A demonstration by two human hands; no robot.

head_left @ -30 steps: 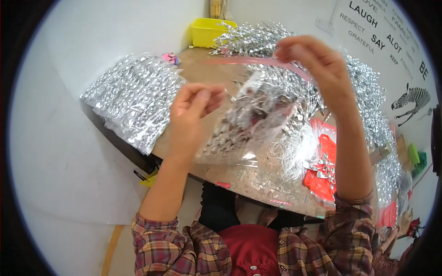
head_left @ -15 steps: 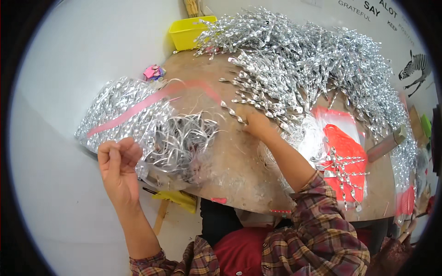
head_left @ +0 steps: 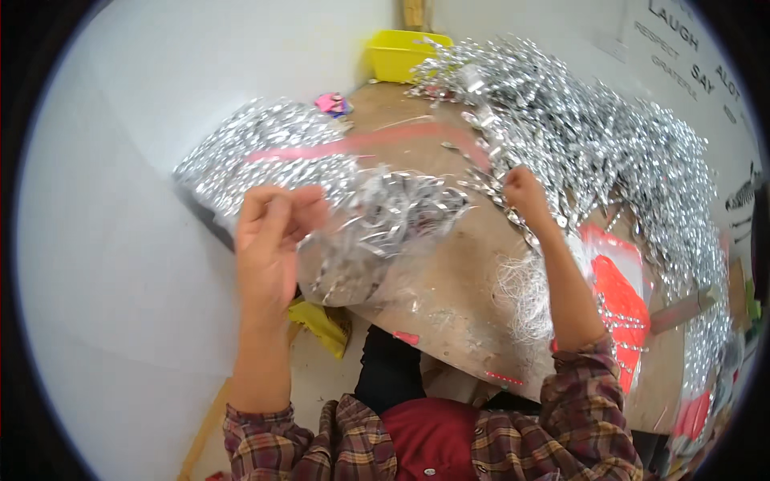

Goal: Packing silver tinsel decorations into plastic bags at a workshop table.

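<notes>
My left hand (head_left: 271, 240) is raised in front of a clear plastic bag (head_left: 365, 276) with a pink-red band across it. Its thumb and forefinger are pinched together; what they hold, if anything, is blurred. Silver foil strips (head_left: 405, 212) and a mound of shiny silver twists (head_left: 265, 132) lie behind and beside this hand. My right hand (head_left: 525, 196) is closed at the near edge of a large silver heap. Between its fingers seems to be a silver twisted strand (head_left: 487, 189); the grip itself is partly hidden.
The big heap of silver twisted strands (head_left: 577, 120) spreads across the table's back and right. White thread (head_left: 521, 293) lies loose near the right forearm, beside a red packet (head_left: 622, 297) with silver twists. A yellow bin (head_left: 401, 56) stands at the back, near a pink bundle (head_left: 331, 104).
The view has swung, shifting the table and heaps to the right. My right hand has moved away from the left one, nearer the silver heap. The left hand remains raised and pinched.
</notes>
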